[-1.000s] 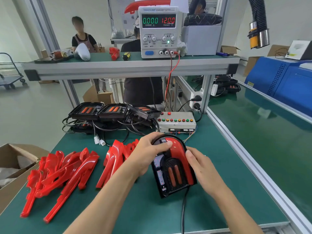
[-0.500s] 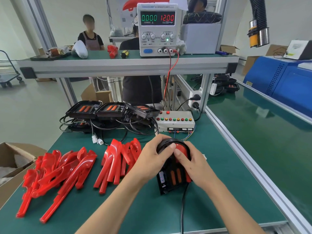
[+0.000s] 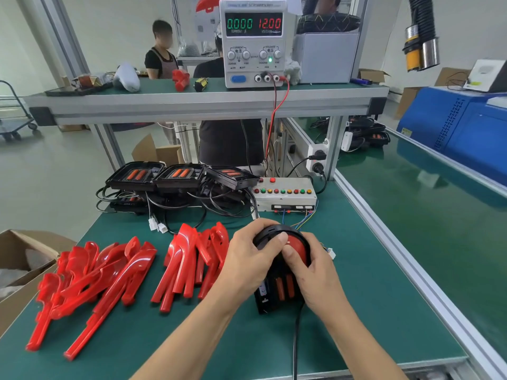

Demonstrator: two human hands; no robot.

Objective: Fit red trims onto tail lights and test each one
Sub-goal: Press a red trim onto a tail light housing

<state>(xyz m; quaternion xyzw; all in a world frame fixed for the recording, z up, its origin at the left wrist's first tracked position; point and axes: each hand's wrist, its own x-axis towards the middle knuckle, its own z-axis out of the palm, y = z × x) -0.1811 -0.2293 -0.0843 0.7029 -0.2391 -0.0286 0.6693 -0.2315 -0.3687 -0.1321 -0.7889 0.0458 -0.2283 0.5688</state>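
Observation:
A black tail light (image 3: 277, 293) with two orange lenses lies on the green bench, its cable running toward me. A red trim (image 3: 297, 249) sits over its far, rounded end. My left hand (image 3: 252, 259) grips the light's left side, thumb pressing on the trim's top. My right hand (image 3: 312, 275) grips the right side, thumb pressing the trim beside the left thumb. Two heaps of loose red trims (image 3: 90, 281) (image 3: 192, 259) lie to the left. Three more black tail lights (image 3: 178, 175) with cables sit at the back.
A button test box (image 3: 285, 197) stands behind the hands. The power supply (image 3: 253, 42) on the upper shelf reads 0.000 and 12.00. A cardboard box (image 3: 19, 259) sits at the left edge. An aluminium rail (image 3: 406, 259) borders the bench on the right. People stand beyond.
My right hand moved from the light's right edge up onto the trim. Both thumbs now press together on the rounded end, and the trim is more covered.

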